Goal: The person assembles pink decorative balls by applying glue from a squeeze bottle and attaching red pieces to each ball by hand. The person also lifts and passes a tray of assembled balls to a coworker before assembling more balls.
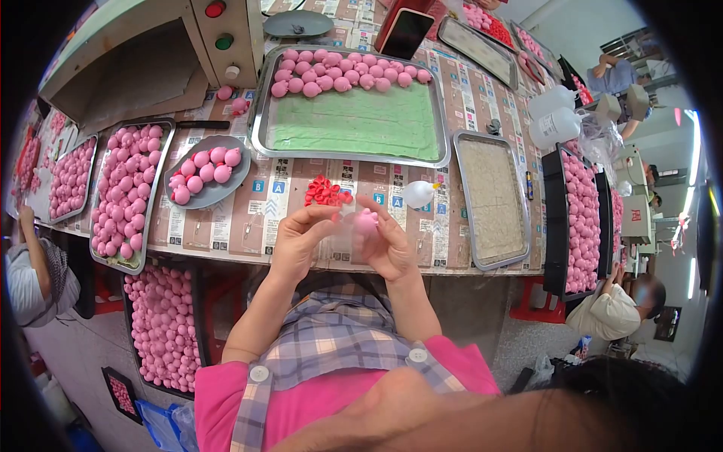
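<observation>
My right hand [392, 245] is closed around a pink ball [366, 221] with small bumps on it, held just above the table's front edge. Close to its left, my left hand [297, 237] pinches thumb and forefinger together, and a bit of red shows at the fingertips. Behind my hands lies a small pile of red pieces [322, 190]. A white squeeze bottle [419, 195] with a yellow tip lies to the right of the pile. On the left, a grey plate [212, 199] carries several pink balls with red parts.
A metal tray [350, 157] with green lining and rows of pink balls lies behind. Another tray [493, 200] is at right. Ball-filled trays [128, 192] stand left, black crates [556, 226] right. An oven-like machine [143, 60] stands back left; a phone [404, 34] stands upright.
</observation>
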Available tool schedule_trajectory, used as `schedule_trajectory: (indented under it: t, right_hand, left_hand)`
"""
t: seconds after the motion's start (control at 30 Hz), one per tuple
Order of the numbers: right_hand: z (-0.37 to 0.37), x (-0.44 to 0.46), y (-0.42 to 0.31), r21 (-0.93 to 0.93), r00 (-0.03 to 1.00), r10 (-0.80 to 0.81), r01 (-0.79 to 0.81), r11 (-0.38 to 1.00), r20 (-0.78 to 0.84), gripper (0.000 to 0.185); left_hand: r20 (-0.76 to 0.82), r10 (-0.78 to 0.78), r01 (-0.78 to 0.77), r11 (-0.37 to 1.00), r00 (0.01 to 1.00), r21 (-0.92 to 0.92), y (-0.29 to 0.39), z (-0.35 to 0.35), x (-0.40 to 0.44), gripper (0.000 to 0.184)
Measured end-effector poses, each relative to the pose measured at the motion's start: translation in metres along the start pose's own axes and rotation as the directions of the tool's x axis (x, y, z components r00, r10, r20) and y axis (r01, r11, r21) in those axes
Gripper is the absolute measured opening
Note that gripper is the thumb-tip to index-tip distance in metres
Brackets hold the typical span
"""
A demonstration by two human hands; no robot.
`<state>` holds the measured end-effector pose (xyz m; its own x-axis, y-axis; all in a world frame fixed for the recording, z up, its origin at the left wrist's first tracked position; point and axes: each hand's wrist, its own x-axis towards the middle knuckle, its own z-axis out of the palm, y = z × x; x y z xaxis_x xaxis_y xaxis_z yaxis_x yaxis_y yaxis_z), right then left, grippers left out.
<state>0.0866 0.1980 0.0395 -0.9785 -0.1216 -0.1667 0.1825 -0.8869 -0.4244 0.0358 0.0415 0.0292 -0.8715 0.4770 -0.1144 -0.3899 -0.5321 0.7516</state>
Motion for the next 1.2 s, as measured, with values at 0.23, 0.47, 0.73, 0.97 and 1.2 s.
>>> schedule_trajectory:
  t: [0.23,0.47,0.73,0.97,1.2]
  right_hand:
    - [0.005,-0.004,0.001,-0.147,0.999,-0.036,0.032,0.989,-0.028,0.036]
    - [0.011,-0.006,0.009,-0.531,0.959,-0.277,0.208,0.821,-0.052,0.039]
    - [0.01,-0.008,0.008,-0.772,0.935,-0.349,0.267,0.577,0.062,0.035]
    - [0.013,-0.006,0.008,-0.888,0.881,-0.425,0.354,0.293,0.21,0.033]
    - [0.008,-0.008,0.013,-0.667,0.965,-0.258,0.166,0.726,-0.041,0.031]
  left_hand:
    - [-0.031,0.018,-0.016,0.998,0.999,0.054,-0.002,-0.001,0.0,0.019]
    - [-0.03,0.005,-0.003,0.998,1.0,0.069,-0.004,-0.002,0.0,0.02]
    - [0.002,0.015,-0.015,0.993,1.0,0.12,-0.006,-0.001,-0.001,0.019]
    - [0.045,0.104,-0.111,0.972,0.994,0.209,-0.002,0.004,-0.002,0.016]
    - [0.195,0.27,-0.333,0.733,0.943,0.593,0.003,-0.001,-0.002,0.023]
